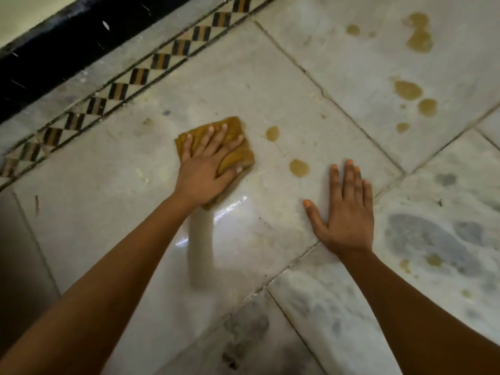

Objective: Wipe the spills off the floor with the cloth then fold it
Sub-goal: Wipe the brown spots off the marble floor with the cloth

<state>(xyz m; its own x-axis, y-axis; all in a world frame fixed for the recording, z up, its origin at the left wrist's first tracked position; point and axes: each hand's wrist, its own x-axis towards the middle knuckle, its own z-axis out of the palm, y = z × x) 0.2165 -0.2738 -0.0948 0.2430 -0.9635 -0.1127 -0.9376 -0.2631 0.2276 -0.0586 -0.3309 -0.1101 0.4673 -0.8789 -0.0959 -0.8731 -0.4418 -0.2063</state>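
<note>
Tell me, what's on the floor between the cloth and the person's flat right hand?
In the head view, two brownish spill spots, one beside the cloth, another nearer the right hand; otherwise bare marble.

Floor point(270, 90): pale marble slabs with dark joints, a checkered inlay border point(140, 74) running along the far-left edge. A folded ochre cloth point(238, 155) is lying flat on the central slab, the left hand point(205, 169) pressing on it. The right hand point(349, 212) is resting palm-down nearby. Amber spills point(299, 167) are sitting just right of the cloth; more are spreading across the far-right slab.
</note>
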